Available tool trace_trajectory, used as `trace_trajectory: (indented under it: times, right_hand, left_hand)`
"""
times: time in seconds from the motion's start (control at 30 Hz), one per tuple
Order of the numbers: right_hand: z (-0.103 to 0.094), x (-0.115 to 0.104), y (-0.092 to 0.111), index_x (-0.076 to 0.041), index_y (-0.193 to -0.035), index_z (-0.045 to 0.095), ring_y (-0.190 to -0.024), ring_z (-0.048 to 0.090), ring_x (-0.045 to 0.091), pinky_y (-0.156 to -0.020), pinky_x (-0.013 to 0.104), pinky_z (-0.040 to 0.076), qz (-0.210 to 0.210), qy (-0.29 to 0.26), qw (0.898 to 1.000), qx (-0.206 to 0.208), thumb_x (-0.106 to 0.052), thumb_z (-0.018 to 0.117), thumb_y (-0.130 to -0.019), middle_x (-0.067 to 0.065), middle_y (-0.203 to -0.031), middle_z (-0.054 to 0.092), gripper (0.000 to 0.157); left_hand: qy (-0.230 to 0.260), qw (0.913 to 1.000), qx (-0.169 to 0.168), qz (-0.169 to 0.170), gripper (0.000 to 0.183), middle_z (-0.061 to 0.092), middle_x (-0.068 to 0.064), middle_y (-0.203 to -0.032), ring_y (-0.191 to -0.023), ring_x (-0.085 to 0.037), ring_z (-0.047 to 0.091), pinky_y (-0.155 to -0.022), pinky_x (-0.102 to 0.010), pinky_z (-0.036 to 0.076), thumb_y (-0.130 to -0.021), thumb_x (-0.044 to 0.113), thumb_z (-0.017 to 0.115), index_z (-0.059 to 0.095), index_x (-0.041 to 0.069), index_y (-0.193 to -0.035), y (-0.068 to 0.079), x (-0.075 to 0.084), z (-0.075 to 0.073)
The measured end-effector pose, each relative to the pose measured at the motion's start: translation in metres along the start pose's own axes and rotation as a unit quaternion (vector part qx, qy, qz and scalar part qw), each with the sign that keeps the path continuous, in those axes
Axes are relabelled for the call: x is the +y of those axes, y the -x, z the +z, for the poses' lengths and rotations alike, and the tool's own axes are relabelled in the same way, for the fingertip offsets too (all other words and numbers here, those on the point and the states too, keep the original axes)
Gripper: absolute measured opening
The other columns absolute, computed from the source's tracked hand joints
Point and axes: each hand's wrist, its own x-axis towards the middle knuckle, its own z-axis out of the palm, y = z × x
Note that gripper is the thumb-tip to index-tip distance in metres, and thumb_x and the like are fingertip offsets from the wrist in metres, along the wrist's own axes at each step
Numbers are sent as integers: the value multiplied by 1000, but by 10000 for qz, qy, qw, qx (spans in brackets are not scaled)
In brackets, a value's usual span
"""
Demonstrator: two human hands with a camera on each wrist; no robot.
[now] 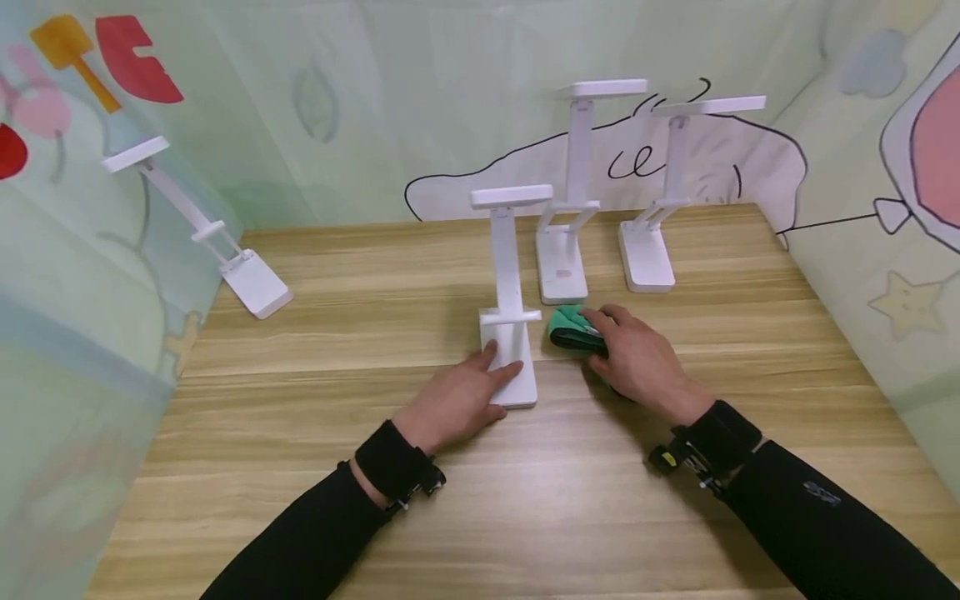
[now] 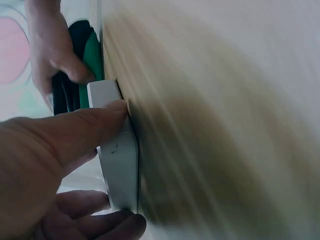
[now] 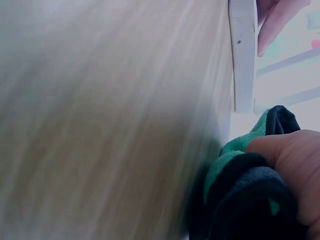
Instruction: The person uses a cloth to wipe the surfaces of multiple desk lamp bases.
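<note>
At the centre of the frame, my left hand (image 1: 459,398) grips the white lamp (image 1: 507,279) by its base (image 1: 519,392), thumb at the near edge. It should be light, stiff and smooth; the base looks the surest hold. Just right, my right hand (image 1: 643,358) pinches a soft-looking green cloth (image 1: 567,320).

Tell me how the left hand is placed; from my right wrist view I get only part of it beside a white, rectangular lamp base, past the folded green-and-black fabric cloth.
Observer: The head view shows the left hand with a finger lying over the top of the white, rectangular lamp base.
Operator: Now look farther back.
Observer: The slim white lamp behind the folded green-and-black fabric cloth has a pinkish mark on its foot.
Operator: Check the far left.
Observer: One more lamp stands there, apart from the others.
</note>
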Motion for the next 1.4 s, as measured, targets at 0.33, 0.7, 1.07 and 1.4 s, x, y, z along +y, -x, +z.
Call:
trace_trajectory:
  times: [0.33, 0.7, 1.07, 1.4]
  right_hand:
    - [-6, 2, 8, -10, -141, 45, -97, 59, 32, -74, 50, 53, -79, -23, 9999, -66, -17, 70, -79, 21, -128, 51, 67]
    - [-3, -66, -4, -14, -136, 55, -96, 59, 30, -76, 45, 55, -1660, 265, 9848, 435, -20, 76, -76, 20, -121, 55, 63]
    - [6, -76, -14, -18, -140, 51, -79, 61, 30, -56, 43, 53, -1489, 773, 9858, -89, -28, 74, -82, 23, -96, 64, 63]
    - [-1, -68, -20, -20, -128, 63, -78, 53, 24, -44, 38, 45, -873, 785, 9925, -348, -27, 71, -81, 12, -84, 60, 48]
  left_hand:
    - [927, 9920, 587, -618, 49, 60, -13, -132, -118, -25, 55, -98, -42, 47, -90, 41, 65, 62, 8, -127, -4, -15, -4]
    - [1591, 9762, -422, -1415, 115, 19, -11, -161, -144, -42, 4, -113, -65, 4, -70, 61, 77, 17, 10, -155, -16, -58, -8]
    - [1543, 9711, -677, -1689, 121, 19, -6, -161, -145, -39, -6, -107, -73, -7, -67, 73, 70, 14, 12, -155, -41, -41, -5]
    - [1630, 9679, -886, -1699, 117, 16, -4, -162, -145, -38, -8, -107, -73, -7, -69, 69, 71, 16, 13, -155, -45, -42, -9]
